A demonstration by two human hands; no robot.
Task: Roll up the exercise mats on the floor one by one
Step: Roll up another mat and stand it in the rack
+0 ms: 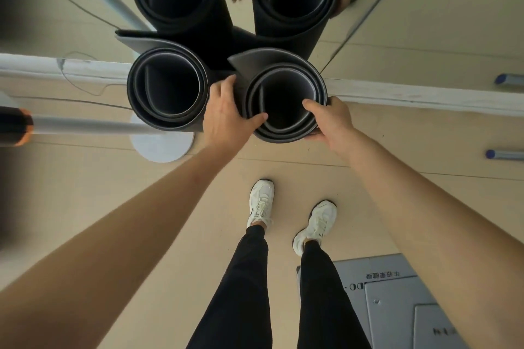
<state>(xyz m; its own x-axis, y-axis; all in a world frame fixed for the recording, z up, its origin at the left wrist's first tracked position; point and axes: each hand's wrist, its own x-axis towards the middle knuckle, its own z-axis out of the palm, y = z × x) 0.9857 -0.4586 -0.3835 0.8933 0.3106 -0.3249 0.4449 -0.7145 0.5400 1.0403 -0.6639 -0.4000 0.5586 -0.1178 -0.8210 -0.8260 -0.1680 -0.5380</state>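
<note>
Rolled mat, left (167, 119): upright on the floor (170, 207), just left of the left hand, untouched.
Left hand (226, 116): fingers wrapped on the held mat's outer wall, thumb over its rim.
Held mat (283, 72): upright, between both hands.
Right hand (331, 122): thumb hooked inside the rim, fingers outside, gripping.

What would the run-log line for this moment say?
left hand: grips rolled mat rim | right hand: grips same rim | second rolled mat: upright beside it
</note>
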